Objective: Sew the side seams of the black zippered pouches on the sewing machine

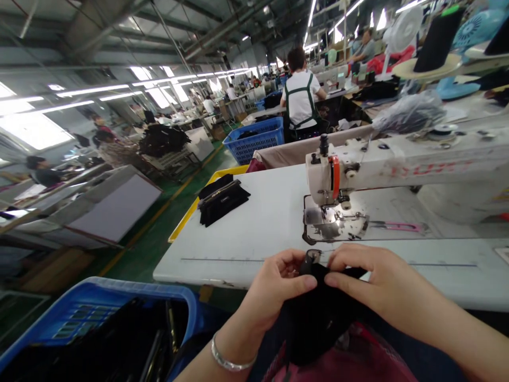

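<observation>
Black fabric piece (318, 313): held at near edge of tabletop (254, 233), just before sewing machine (397, 170). Left hand (278, 286): fingers closed, pinching its top. Right hand (369, 281): likewise pinching it. Stack of black pieces (222, 200): left edge.

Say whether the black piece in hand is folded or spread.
Bunched, not spread: left hand and right hand pinch the black piece; it hangs crumpled.
</observation>
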Demonstrator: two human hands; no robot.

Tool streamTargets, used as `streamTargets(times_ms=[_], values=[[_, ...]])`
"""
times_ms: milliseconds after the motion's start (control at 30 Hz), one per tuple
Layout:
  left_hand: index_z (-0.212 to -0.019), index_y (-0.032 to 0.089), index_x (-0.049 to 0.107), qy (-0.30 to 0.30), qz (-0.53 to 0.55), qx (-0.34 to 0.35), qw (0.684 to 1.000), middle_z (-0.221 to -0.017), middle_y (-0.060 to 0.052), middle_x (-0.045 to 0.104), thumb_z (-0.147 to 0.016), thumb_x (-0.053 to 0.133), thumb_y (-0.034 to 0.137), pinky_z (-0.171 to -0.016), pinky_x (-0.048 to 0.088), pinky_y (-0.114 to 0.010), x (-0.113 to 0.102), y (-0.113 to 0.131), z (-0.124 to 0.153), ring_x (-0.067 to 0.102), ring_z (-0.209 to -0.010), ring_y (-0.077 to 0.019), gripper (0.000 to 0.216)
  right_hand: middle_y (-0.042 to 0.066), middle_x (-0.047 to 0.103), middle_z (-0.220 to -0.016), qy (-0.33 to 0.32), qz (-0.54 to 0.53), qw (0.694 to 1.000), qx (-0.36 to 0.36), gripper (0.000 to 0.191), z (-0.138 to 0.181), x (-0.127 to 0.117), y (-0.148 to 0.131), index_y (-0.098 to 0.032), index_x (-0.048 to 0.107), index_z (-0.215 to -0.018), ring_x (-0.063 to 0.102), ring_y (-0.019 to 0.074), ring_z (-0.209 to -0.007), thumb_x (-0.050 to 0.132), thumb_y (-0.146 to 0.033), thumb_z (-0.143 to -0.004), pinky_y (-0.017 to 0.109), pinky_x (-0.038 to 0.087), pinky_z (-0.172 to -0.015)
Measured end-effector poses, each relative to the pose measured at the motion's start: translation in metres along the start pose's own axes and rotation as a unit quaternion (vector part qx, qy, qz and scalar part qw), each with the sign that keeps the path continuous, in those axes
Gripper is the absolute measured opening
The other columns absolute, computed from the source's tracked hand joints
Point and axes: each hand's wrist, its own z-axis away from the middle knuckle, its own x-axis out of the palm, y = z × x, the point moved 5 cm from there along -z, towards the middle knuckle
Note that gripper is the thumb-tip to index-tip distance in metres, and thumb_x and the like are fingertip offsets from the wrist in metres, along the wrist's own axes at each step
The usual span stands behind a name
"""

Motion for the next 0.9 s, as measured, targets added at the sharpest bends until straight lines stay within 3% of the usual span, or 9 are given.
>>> streamTargets(times_ms=[100,167,300,567,900], values=[[-0.099,0.014,0.073,-0.037,0.03,-0.008,0.999,-0.094,-0.006,0.072,-0.066,0.092,0.028,-0.08,0.049,-0.024,0.0042,0.0002,-0.0002,0.065,-0.086,-0.0163,0.04,-0.001,0.07,-0.087,0.009,0.0,1.0,-0.019,0.019,0.0018,-0.001,-0.002,-0.025,0.069,-0.075,0.064,0.0176,-0.083,0.069,-0.036,-0.09,0.029,0.047,-0.074],[-0.096,0.015,0.072,-0.023,0.048,0.0,0.999,-0.091,-0.004,0.072,-0.064,0.093,0.025,-0.079,0.049,-0.024,0.0042,0.0004,-0.0003,0.065,-0.084,-0.0154,0.039,-0.001,0.07,-0.09,0.023,0.016,0.999,-0.022,0.018,0.0019,-0.0023,-0.0025,-0.025,0.069,-0.075,0.064,0.0184,-0.085,0.07,-0.035,-0.089,0.03,0.047,-0.075],[-0.094,0.015,0.073,0.026,0.063,0.007,0.998,-0.092,-0.005,0.073,-0.063,0.093,0.018,-0.081,0.05,-0.026,0.0024,-0.0029,0.0003,0.066,-0.083,-0.0152,0.037,-0.001,0.067,-0.075,0.031,0.034,0.999,-0.015,0.022,0.0015,-0.0034,-0.0021,-0.025,0.065,-0.07,0.062,0.0183,-0.072,0.07,-0.038,-0.088,0.03,0.043,-0.062],[-0.09,0.014,0.075,0.044,0.111,-0.005,0.993,-0.088,-0.004,0.074,-0.064,0.088,0.017,-0.081,0.051,-0.026,0.0042,-0.0075,0.0014,0.066,-0.08,-0.0156,0.029,-0.003,0.066,-0.068,0.047,0.034,0.998,-0.013,0.026,0.0014,-0.0022,-0.0049,-0.026,0.063,-0.067,0.059,0.0173,-0.065,0.068,-0.039,-0.088,0.031,0.039,-0.058],[-0.083,0.014,0.076,0.061,0.104,0.001,0.993,-0.08,-0.002,0.073,-0.064,0.091,0.018,-0.076,0.052,-0.023,0.0059,-0.0049,0.0029,0.065,-0.073,-0.0124,0.024,-0.003,0.067,-0.071,-0.004,0.071,0.996,0.057,0.024,0.0013,-0.0015,-0.0086,-0.024,0.065,-0.07,0.059,0.0164,-0.069,0.061,-0.037,-0.09,0.031,0.038,-0.063]])
